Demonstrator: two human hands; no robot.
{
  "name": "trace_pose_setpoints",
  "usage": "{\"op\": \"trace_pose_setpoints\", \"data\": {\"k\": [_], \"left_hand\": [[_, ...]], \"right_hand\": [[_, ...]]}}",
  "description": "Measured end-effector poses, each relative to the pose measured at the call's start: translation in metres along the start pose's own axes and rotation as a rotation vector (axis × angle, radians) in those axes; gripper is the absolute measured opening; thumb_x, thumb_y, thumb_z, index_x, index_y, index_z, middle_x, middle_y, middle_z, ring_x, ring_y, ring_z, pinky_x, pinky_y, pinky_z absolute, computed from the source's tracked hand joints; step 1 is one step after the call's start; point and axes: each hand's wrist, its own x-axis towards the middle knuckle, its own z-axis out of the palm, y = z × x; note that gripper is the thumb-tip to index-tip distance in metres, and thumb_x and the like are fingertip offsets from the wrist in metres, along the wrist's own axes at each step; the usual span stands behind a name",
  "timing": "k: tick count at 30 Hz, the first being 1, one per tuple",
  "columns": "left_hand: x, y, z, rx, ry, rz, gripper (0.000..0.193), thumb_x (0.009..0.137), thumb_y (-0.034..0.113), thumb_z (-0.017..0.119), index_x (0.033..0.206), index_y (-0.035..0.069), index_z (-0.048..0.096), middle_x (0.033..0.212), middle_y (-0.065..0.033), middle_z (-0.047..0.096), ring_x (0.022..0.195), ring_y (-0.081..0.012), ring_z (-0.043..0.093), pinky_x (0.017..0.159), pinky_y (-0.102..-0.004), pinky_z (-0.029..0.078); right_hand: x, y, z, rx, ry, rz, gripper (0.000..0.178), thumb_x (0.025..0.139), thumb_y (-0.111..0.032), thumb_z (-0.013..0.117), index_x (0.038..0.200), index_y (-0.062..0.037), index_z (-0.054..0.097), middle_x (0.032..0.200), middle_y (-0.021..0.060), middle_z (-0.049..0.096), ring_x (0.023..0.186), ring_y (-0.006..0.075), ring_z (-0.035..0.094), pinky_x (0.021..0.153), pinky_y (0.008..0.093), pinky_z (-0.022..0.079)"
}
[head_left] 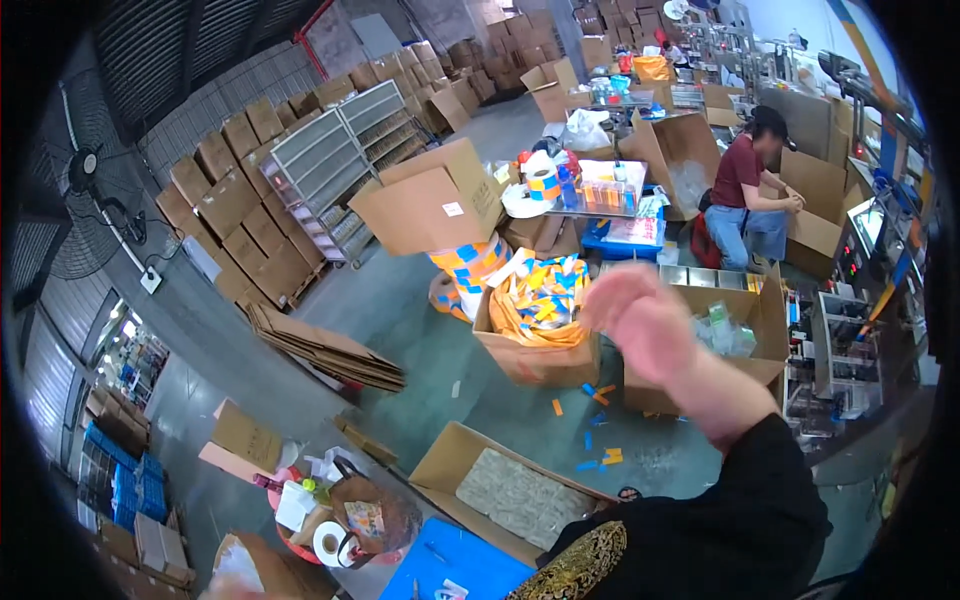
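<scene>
My right hand (645,325) is raised in mid-air at the centre right, its arm in a black sleeve. Motion smears its fingers, and I see nothing held in it. In the picture it overlaps a carton of orange, blue and white scraps (540,300) and a carton with clear plastic pieces (725,335), apparently without touching either. At the bottom left edge, a blurred bit of my left hand (235,588) shows; its fingers cannot be made out. Between my arms lie a blue board (450,570) with a pen (436,551) and an open carton of clear packets (520,490).
A person in a dark red shirt (738,180) sits by cartons at the right. Flattened cardboard (320,345) leans at the left, near a shelf trolley (310,165). Orange and blue scraps (600,455) litter the floor. A paper roll (332,540) and a bag (375,510) sit left of the board.
</scene>
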Motion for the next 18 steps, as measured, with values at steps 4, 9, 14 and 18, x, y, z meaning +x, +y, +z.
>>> {"op": "trace_pose_setpoints", "data": {"k": [4, 9, 14, 18], "left_hand": [[0.005, -0.018, 0.029, -0.001, -0.396, -0.024, 0.043, 0.092, 0.038, 0.033, 0.111, 0.002, 0.048, 0.072, -0.0118, 0.054, 0.061, -0.0231, 0.050, 0.060, -0.0393, 0.043], [0.021, -0.016, 0.056, 0.048, -0.133, 0.000, 0.030, 0.092, 0.027, 0.032, 0.107, 0.006, 0.049, 0.063, 0.0002, 0.036, 0.059, -0.0155, 0.037, 0.073, -0.0382, 0.034], [0.007, -0.014, 0.080, -0.211, 0.051, -0.022, 0.027, 0.093, 0.028, 0.029, 0.099, 0.012, 0.049, 0.062, 0.0035, 0.032, 0.059, -0.0114, 0.035, 0.070, -0.0343, 0.029], [-0.010, -0.031, 0.105, -0.673, -0.263, -0.264, 0.052, 0.093, 0.047, 0.022, 0.087, 0.005, 0.052, 0.081, -0.0079, 0.057, 0.077, -0.0254, 0.052, 0.083, -0.0459, 0.034]], "right_hand": [[-0.052, 0.079, -0.053, -0.078, 0.280, 0.397, 0.022, 0.084, -0.007, 0.046, 0.105, -0.0044, 0.051, 0.098, 0.0130, 0.059, 0.088, 0.0219, 0.059, 0.076, 0.0333, 0.047], [-0.110, 0.109, -0.075, -0.060, 0.445, 0.630, 0.021, 0.084, -0.009, 0.050, 0.105, -0.0065, 0.051, 0.095, 0.0109, 0.060, 0.084, 0.0207, 0.059, 0.074, 0.0325, 0.047], [-0.154, 0.104, -0.102, -0.170, 0.576, 0.781, 0.019, 0.084, -0.012, 0.053, 0.102, -0.0078, 0.051, 0.094, 0.0088, 0.061, 0.083, 0.0193, 0.060, 0.073, 0.0318, 0.047], [-0.178, 0.098, -0.108, -0.179, 0.642, 0.874, 0.018, 0.083, -0.012, 0.054, 0.101, -0.0076, 0.051, 0.092, 0.0087, 0.062, 0.081, 0.0180, 0.060, 0.070, 0.0296, 0.046]]}}
